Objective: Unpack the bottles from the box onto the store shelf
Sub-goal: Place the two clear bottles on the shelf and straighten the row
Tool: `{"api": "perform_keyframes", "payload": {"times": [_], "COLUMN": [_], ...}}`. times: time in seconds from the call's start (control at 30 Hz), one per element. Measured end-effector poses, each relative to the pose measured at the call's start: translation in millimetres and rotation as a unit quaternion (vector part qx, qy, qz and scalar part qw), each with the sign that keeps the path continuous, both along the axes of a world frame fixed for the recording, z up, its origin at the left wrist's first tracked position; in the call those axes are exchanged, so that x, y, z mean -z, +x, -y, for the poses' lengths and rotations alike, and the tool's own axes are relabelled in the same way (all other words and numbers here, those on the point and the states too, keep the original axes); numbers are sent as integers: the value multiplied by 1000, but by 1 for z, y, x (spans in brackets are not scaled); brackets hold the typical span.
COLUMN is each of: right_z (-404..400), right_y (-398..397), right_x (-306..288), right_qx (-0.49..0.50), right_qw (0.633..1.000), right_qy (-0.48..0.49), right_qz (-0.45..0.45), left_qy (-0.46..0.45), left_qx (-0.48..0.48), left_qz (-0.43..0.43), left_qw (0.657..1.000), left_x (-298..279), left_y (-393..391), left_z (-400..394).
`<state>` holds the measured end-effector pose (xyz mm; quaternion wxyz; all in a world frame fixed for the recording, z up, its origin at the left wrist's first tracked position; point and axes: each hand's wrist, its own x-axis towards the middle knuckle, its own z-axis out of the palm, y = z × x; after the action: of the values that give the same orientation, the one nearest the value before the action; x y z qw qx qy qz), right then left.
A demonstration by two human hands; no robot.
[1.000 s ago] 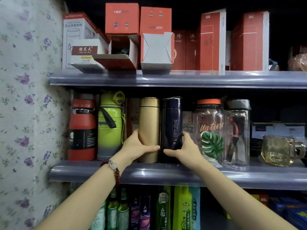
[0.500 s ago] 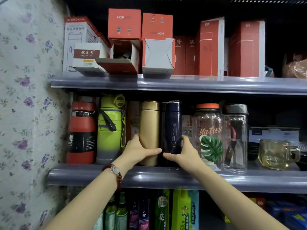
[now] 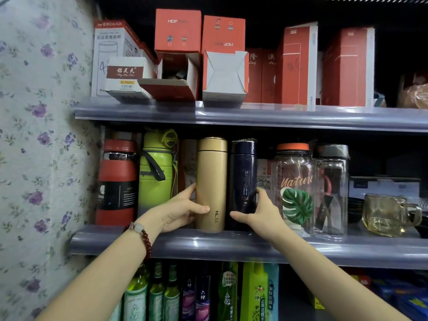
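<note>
Left hand (image 3: 183, 210) grips the gold flask (image 3: 211, 184), right hand (image 3: 257, 214) the navy flask (image 3: 243, 181), low on their bodies; both flasks look rigid, smooth, probably slippery.

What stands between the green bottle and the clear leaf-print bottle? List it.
In the head view, two flasks stand side by side: a gold flask, gripped by the left hand, and a dark navy flask, gripped by the right hand.
</note>
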<state>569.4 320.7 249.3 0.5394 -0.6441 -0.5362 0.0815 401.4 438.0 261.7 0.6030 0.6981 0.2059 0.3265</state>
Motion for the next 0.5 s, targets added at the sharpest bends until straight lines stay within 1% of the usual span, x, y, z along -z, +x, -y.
{"api": "perform_keyframes", "payload": {"times": [0.07, 0.13, 0.2, 0.23, 0.37, 0.5], "right_z": [1, 0, -2, -3, 2, 14], "right_y": [0, 0, 0, -1, -7, -6], "right_x": [0, -1, -3, -4, -7, -9], "right_qx": [2, 3, 4, 5, 9, 4], "right_qw": [1000, 1000, 1000, 1000, 1000, 999], "right_qy": [-4, -15, -19, -18, -25, -42], "right_qz": [7, 12, 7, 3, 5, 16], "left_qy": [25, 74, 141, 153, 81, 85], "left_qx": [-13, -58, -109, -119, -104, -98], "left_qz": [-22, -53, -74, -76, -34, -27], "left_qw": [999, 994, 981, 978, 991, 991], "left_x": [0, 0, 1, 1, 2, 5], "left_y": [2, 4, 3, 2, -3, -4], "left_z": [4, 6, 3, 1, 3, 8]}}
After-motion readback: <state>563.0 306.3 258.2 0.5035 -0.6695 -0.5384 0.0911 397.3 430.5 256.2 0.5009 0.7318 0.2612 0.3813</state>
